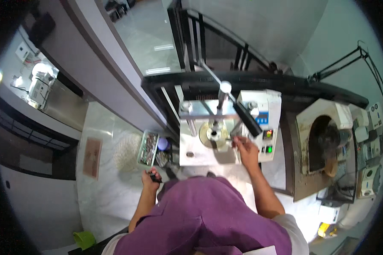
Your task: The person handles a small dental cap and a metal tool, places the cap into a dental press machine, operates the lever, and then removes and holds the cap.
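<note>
A white bench press machine (187, 148) stands before me, with a metal crossbar (204, 108) on posts and a lever with a black handle (247, 118) on top. Under the crossbar lies a round brass-coloured plate (205, 139) with a small metal ring-shaped part (215, 134) on it. My right hand (246, 148) is at the plate's right edge, fingers pinched on a thin dark rod-like tool (230, 139) that points at the plate. Down by my left side, my left hand (150, 178) is closed around a small black object (155, 178); its kind I cannot make out.
Left of the machine sits a green-rimmed tray (149, 148) of small metal parts, beside a purple-lidded jar (162, 143). The machine's control panel (268, 135) glows red and green. A box-like chamber with a dark round opening (325, 142) stands to the right. Behind runs a black railing (259, 78).
</note>
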A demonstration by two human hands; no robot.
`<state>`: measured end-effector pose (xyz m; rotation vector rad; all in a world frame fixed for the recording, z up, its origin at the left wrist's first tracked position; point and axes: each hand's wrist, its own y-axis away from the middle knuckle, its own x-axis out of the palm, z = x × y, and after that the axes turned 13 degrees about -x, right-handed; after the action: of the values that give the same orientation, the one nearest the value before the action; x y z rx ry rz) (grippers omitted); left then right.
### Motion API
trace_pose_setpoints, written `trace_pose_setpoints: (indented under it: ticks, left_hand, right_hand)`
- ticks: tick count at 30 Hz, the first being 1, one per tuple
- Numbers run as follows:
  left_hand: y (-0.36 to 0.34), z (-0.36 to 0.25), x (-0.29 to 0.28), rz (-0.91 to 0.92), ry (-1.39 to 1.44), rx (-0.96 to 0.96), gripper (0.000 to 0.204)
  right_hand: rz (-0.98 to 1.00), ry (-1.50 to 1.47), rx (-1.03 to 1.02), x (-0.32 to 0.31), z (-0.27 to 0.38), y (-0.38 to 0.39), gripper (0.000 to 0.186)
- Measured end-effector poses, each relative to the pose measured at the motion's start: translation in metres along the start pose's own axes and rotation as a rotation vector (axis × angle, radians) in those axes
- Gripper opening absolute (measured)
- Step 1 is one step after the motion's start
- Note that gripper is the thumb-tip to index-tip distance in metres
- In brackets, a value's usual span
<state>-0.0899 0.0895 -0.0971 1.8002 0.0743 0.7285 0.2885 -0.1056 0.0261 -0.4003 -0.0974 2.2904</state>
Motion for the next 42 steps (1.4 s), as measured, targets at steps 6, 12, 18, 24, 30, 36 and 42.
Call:
trace_pose_setpoints:
  ticks: [6, 12, 18, 24, 30, 36, 42]
  left_hand:
    - [-0.045, -0.025, -0.082, -0.161, -0.165, 0.116, 0.064]
    - [-0.039, -0.037, -0.132, -0.43, -0.245, 0.147, 0.064]
    - [-0.029, -0.062, -0.174, -0.519, -0.496, 0.244, 0.062]
    - [-0.026, -0.074, -0.158, -0.51, -0.617, 0.277, 0.06]
    - [-0.03, -0.074, -0.167, -0.501, -0.627, 0.231, 0.059]
    - [-0.022, -0.067, -0.163, -0.472, -0.695, 0.183, 0.06]
    - [-0.021, -0.073, -0.169, -0.454, -0.664, 0.154, 0.06]
  right_hand:
    - [-0.221, -0.384, 0.23, 0.004, 0.007, -0.011, 0.037]
    - [-0.249, -0.532, 0.331, 0.011, -0.011, 0.007, 0.037]
    - [-0.055, -0.17, 0.116, 0.034, -0.013, -0.004, 0.033]
    - [0.355, 0.47, -0.111, 0.054, -0.012, -0.048, 0.022]
    - [0.561, 0.674, -0.19, 0.075, -0.028, -0.062, 0.032]
    - [0.433, 0.789, -0.446, 0.072, -0.072, -0.056, 0.041]
    - [0.414, 0.717, -0.456, 0.078, -0.033, -0.061, 0.035]
